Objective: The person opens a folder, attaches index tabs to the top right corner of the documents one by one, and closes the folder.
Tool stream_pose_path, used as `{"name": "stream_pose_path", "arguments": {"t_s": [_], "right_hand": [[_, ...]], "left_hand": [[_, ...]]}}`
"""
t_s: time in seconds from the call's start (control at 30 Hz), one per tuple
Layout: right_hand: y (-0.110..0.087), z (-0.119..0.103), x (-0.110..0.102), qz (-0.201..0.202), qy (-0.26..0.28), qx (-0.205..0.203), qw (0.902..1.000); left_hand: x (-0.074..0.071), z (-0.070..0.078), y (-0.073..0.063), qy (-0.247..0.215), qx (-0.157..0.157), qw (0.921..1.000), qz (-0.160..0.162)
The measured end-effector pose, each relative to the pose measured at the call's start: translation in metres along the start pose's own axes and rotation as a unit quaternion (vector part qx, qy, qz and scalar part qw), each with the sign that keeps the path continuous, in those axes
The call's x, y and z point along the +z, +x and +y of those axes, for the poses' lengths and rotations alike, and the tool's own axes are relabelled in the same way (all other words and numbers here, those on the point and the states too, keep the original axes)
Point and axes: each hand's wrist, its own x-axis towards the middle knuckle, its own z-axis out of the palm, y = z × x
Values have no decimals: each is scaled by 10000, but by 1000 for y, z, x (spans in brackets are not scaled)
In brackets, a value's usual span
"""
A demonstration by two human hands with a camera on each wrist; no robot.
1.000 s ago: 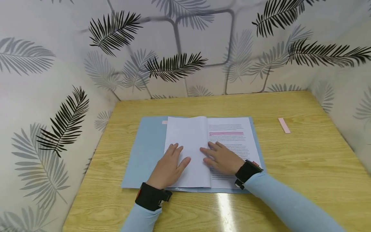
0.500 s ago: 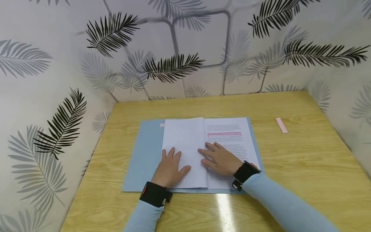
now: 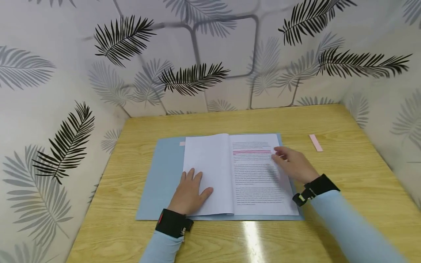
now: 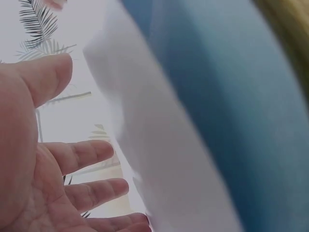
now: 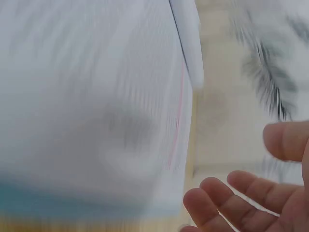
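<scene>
An open blue folder lies on the table with white pages in it. My left hand rests on the blank left page, its fingers spread. The left wrist view shows straight fingers against the white paper. Over the right edge of the printed page is my right hand, with loosely bent fingers and nothing in them. In the right wrist view its thumb stands apart from the fingers. Pink lines mark text near that page's top.
A pink paper strip lies on the wooden table right of the folder. A small pink tab shows at the left page's upper edge. Leaf-patterned cloth stands around the table's back and sides.
My right hand has moved right and away from me, off the centre fold to the printed page's right edge. My left hand has settled flatter on the left page.
</scene>
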Motion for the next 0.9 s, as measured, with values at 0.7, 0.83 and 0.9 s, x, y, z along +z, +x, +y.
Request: {"name": "stream_pose_path", "arguments": {"t_s": [0.7, 0.83, 0.9], "right_hand": [[33, 113, -68, 724, -1443, 1999, 9664], [40, 112, -67, 691, -1463, 2139, 9634], [41, 111, -67, 677, -1432, 2117, 9644]], "left_hand": [[-8, 20, -10, -472, 656, 9964, 240], [-7, 21, -13, -539, 747, 9954, 266], [-8, 22, -14, -553, 816, 9946, 316]]}}
